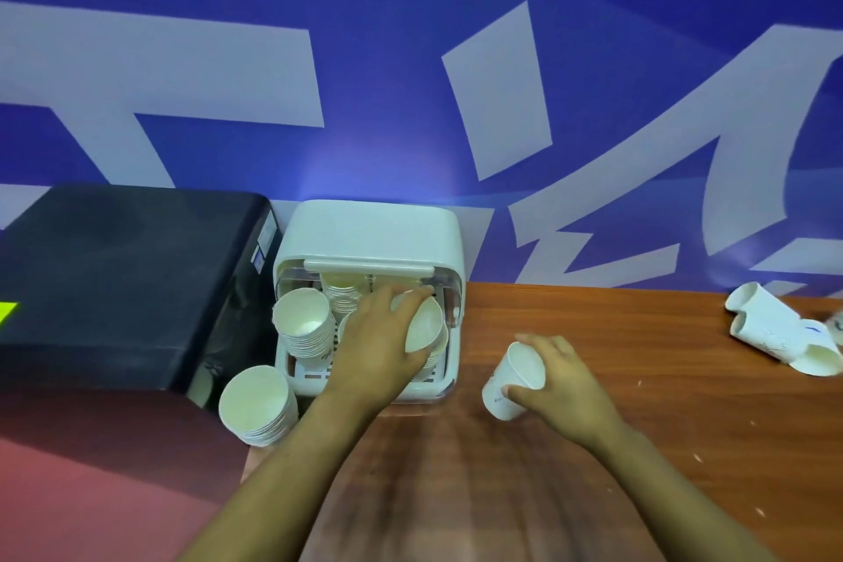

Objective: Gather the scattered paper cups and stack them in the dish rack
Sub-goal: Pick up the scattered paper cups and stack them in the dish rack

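Paper cup (424, 329) gripped in my left hand (378, 342) hovers over the dish rack (365, 237); it needs seating on a stack. My right hand (561, 383) curls round another cup (513, 383), next in.

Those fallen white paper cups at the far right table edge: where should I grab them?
Take the cluster of fallen white paper cups one at a time, around the sidewall near the open rim, coming from above. They lie on their sides, rims facing left and toward you, so the rounded walls are exposed.
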{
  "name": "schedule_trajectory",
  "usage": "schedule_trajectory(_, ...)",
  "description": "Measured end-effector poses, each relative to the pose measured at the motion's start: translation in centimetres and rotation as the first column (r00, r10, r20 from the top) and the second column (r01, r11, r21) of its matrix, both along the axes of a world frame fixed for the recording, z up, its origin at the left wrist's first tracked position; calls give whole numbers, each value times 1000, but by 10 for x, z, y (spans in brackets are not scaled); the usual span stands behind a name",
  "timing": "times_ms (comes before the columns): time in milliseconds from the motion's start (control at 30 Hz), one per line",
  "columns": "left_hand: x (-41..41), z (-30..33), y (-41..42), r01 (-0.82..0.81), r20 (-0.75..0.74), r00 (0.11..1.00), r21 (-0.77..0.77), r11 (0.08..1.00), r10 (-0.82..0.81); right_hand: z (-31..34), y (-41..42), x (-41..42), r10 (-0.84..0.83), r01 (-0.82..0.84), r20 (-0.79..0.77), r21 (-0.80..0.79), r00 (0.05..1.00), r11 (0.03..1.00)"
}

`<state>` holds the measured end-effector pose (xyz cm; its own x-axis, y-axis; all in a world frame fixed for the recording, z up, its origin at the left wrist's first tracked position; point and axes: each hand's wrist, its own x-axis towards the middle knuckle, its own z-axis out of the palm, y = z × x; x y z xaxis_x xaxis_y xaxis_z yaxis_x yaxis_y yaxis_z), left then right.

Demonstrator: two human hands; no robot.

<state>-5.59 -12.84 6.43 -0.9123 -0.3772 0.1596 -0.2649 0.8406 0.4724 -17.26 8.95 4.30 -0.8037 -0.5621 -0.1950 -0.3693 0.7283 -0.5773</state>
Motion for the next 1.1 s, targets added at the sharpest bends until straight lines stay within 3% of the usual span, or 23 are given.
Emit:
schedule_trajectory(200,-22,-19,7,46,186,982,-143,989,-19,-3,16,-4,-47,47,0,-15,999,999)
schedule_trajectory(333,-29,-25,9,103,295,954,-146,984,-56,-6,26,-5,-61,61,2,-31,998,998)
schedule_trajectory(533,-7,-18,-2,37,186,982,-59,998,-25,2,14,-3,-24,23,-25,-47,999,999)
schedule_trajectory(800,32,1,-26,-43,110,993,-41,998,47,32,-79,19,36,-97,-274,-212,961,973)
schedule_trajectory(1000,42,2,-35,-59,121,991,-13,998,60,9,-107,32,79,-109,-423,-48,903,993)
schedule_trajectory(1100,44,1,-39,-62,125,990,-8,998,62,-1,-110,37,88,-68,-375,67,923,995)
